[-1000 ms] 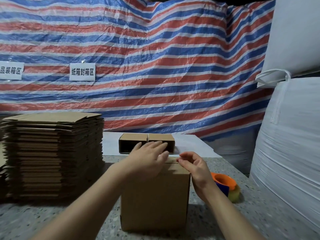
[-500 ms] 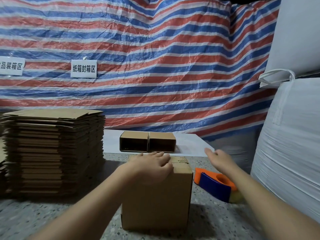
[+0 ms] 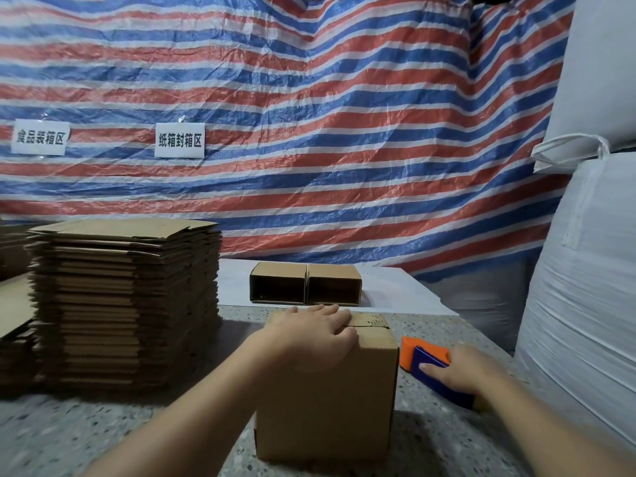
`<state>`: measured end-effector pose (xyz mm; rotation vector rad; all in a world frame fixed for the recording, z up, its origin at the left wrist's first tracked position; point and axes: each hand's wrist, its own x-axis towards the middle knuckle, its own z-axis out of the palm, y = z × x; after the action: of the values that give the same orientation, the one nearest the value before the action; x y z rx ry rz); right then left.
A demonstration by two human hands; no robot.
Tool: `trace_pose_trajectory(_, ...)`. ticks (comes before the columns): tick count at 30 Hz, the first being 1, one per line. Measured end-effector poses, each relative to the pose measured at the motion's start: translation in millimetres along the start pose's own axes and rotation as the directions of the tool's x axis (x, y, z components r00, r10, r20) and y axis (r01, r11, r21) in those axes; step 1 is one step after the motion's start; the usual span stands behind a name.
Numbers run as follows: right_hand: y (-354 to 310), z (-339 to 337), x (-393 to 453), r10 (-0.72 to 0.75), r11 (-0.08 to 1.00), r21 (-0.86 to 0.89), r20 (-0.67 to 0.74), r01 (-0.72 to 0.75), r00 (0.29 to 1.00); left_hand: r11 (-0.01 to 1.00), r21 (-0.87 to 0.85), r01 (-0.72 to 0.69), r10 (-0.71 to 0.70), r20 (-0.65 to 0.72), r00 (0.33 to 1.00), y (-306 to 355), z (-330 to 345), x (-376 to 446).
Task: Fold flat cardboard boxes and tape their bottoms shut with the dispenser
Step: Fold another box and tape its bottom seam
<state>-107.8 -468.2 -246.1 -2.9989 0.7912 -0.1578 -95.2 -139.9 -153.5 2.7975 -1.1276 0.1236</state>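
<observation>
A folded brown cardboard box (image 3: pixel 327 404) stands on the speckled table (image 3: pixel 103 438) right in front of me, its flaps folded shut on top. My left hand (image 3: pixel 309 335) lies flat on those flaps and presses them down. To the right of the box lies the orange and blue tape dispenser (image 3: pixel 425 364). My right hand (image 3: pixel 454 370) grips it from above, thumb on the blue side. A tall stack of flat cardboard blanks (image 3: pixel 127 301) stands at the left.
Two folded boxes (image 3: pixel 304 284) lie on their sides, open ends toward me, on a white sheet (image 3: pixel 395 290) behind. Large white sacks (image 3: pixel 581 339) crowd the right edge. A striped tarp (image 3: pixel 309 115) hangs as a wall at the back.
My right hand left the box top, swung out to the right and came down on the tape dispenser. My left hand stayed flat on the box flaps.
</observation>
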Motion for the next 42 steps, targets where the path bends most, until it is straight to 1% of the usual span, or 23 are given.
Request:
trace_pose_trajectory(4,5.5,15.5,10.6,-0.024,1.0,0.0,-0.003,0.024,1.0,1.0,-0.004,-0.007,0.007,0.0,1.0,3.8,-3.2,-3.3)
trace_pose_trajectory(9,3.2,22.5,9.5,-0.058,0.998,0.017,-0.108,0.06,0.993,1.0,0.002,0.001,-0.001,-0.018,1.0,5.6,-3.4,-4.7)
trace_pose_trajectory(10,2.4,18.9,8.3,-0.038,0.996,0.075,-0.129,0.048,0.991,1.0,0.002,-0.006,0.006,-0.021,1.0,6.4,-2.9,-4.9)
trace_pose_trajectory(11,0.1,11.2,7.8,0.0,0.982,0.189,-0.151,0.029,0.989,1.0,-0.001,-0.013,0.013,-0.025,1.0,6.3,-2.5,-5.1)
trace_pose_trajectory(12,-2.1,-0.6,7.9,0.047,0.936,0.351,-0.168,0.015,0.985,1.0,-0.005,-0.018,0.018,-0.027,0.999,5.7,-2.3,-5.0)
trace_pose_trajectory(13,-5.2,-16.4,7.6,0.101,0.842,0.539,-0.18,0.012,0.979,1.0,-0.007,-0.019,0.019,-0.027,0.999,4.9,-2.2,-4.5)
trace_pose_trajectory(14,-8.6,-35.0,6.3,0.159,0.693,0.721,-0.173,0.015,0.972,1.0,-0.006,-0.018,0.018,-0.027,0.999,3.7,-2.1,-3.8)
trace_pose_trajectory(15,-12.5,-54.6,3.2,0.195,0.497,0.867,-0.138,0.023,0.971,1.0,-0.004,-0.016,0.016,-0.028,0.999,2.7,-2.0,-3.2)
trace_pose_trajectory(16,-17.2,-74.0,-1.2,0.19,0.279,0.959,-0.095,0.039,0.977,1.0,-0.004,-0.014,0.014,-0.029,0.999,2.1,-1.8,-2.4)
trace_pose_trajectory(17,-22.5,-91.3,-6.3,0.151,0.082,0.995,-0.065,0.053,0.986,1.0,-0.005,-0.012,0.012,-0.028,1.0,1.8,-1.6,-2.0)
trace_pose_trajectory(18,-29.3,-107.2,-11.8,0.087,-0.061,0.996,-0.053,0.058,0.995,1.0,-0.009,-0.011,0.01,-0.027,1.0,1.8,-1.4,-1.6)
trace_pose_trajectory(19,-36.2,-120.5,-17.7,0.012,-0.154,0.986,-0.059,0.06,0.998,1.0,-0.014,-0.01,0.01,-0.027,1.0,1.9,-1.4,-1.6)
trace_pose_trajectory(20,-44.2,-130.9,-23.6,-0.065,-0.215,0.975,-0.068,0.053,0.996,1.0,-0.023,-0.011,0.011,-0.025,1.0,1.9,-1.5,-1.9)
trace_pose_trajectory(23,-69.6,-150.4,-44.8,-0.257,-0.331,0.944,-0.081,-0.009,0.963,0.996,-0.083,0.017,-0.017,-0.007,1.0,1.7,-2.5,-3.9)
trace_pose_trajectory(24,-77.3,-152.8,-52.2,-0.302,-0.351,0.936,-0.082,-0.03,0.95,0.993,-0.11,0.042,-0.043,-0.002,0.999,1.6,-2.9,-4.2)
trace_pose_trajectory(26,-91.2,-153.2,-66.8,-0.37,-0.358,0.932,-0.088,-0.055,0.925,0.984,-0.149,0.096,-0.095,0.01,0.995,2.2,-4.6,-4.2)
trace_pose_trajectory(31,-116.5,-148.1,-88.9,-0.463,-0.268,0.96,-0.052,-0.084,0.885,0.964,-0.221,0.144,-0.147,0.005,0.989,3.2,-5.3,-1.7)
trace_pose_trajectory(34,-117.7,-147.5,-90.0,-0.481,-0.22,0.973,-0.04,-0.076,0.876,0.964,-0.209,0.165,-0.166,0.016,0.986,3.9,-4.5,-1.7)
trace_pose_trajectory(37,-115.2,-152.0,-88.2,-0.494,-0.115,0.993,-0.044,-0.015,0.868,0.972,-0.204,0.115,-0.123,-0.026,0.992,4.9,-5.8,-2.5)
trace_pose_trajectory(39,-113.8,-160.5,-85.2,-0.49,-0.015,1.0,-0.024,0.019,0.871,0.968,-0.234,0.085,-0.088,-0.001,0.996,4.7,-8.2,-2.2)
trace_pose_trajectory(40,-112.9,-166.1,-83.6,-0.488,0.043,0.999,0.003,0.021,0.873,0.951,-0.296,0.09,-0.084,0.03,0.996,4.6,-10.4,-2.4)
trace_pose_trajectory(42,-109.5,-177.2,-78.9,-0.48,0.151,0.988,0.062,0.013,0.875,0.864,-0.48,0.152,-0.131,0.077,0.988,4.1,-17.3,-3.7)
